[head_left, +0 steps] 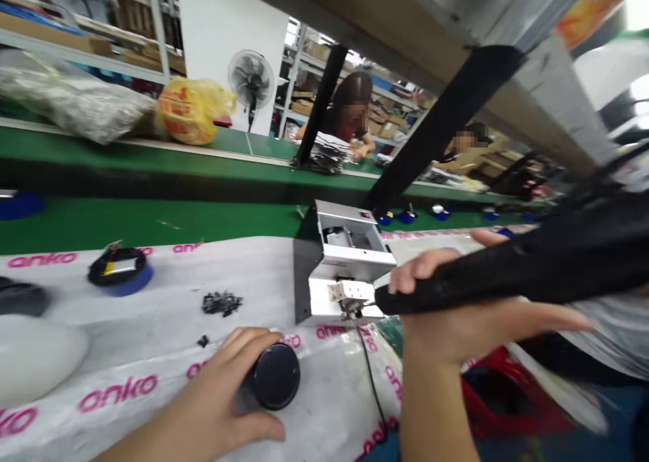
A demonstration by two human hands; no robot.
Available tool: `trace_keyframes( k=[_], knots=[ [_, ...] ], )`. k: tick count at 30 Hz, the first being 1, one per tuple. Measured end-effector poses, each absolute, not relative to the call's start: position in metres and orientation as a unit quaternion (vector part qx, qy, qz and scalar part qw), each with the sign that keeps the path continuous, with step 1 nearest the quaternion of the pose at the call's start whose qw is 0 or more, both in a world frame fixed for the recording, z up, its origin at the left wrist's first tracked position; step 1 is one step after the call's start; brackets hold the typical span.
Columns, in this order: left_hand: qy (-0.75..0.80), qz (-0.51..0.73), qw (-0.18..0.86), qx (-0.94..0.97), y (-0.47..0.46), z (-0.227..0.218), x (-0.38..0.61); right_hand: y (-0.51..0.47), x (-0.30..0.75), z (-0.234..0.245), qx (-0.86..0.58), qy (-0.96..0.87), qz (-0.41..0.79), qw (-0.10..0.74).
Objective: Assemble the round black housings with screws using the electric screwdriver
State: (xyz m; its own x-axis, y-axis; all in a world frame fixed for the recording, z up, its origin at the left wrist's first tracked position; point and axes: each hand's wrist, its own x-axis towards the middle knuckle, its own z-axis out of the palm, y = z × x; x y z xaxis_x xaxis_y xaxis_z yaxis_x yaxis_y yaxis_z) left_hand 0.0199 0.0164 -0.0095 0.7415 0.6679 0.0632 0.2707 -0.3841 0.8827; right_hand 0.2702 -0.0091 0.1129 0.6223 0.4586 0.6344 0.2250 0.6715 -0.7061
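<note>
My left hand [220,398] rests on the white printed sheet [152,327] with its fingers wrapped round a black round part [276,375]. My right hand [456,313] grips a long black tool [507,269] whose tip touches the front of a small grey metal machine [345,266] at its white dispensing block. A small heap of black screws [222,303] lies on the sheet to the left of the machine.
A black and blue round part [120,270] lies at the left, a white rounded object [35,354] nearer me. A green conveyor [152,154] runs behind, bearing a yellow bag [190,110] and a clear bag. Two people work across it. A black cable [372,381] trails from the machine.
</note>
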Motion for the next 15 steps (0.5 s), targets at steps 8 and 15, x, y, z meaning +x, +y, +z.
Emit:
trace_keyframes(
  k=[8,15],
  knots=[
    [0.372,0.149,0.491,0.774,0.021,-0.006,0.022,-0.006,0.249,0.09,-0.475,-0.398,0.174,0.766],
    [0.307,0.136,0.547,0.766,0.03,0.012,0.02,-0.03,0.203,0.095,-0.392,-0.451,0.218,0.771]
  ],
)
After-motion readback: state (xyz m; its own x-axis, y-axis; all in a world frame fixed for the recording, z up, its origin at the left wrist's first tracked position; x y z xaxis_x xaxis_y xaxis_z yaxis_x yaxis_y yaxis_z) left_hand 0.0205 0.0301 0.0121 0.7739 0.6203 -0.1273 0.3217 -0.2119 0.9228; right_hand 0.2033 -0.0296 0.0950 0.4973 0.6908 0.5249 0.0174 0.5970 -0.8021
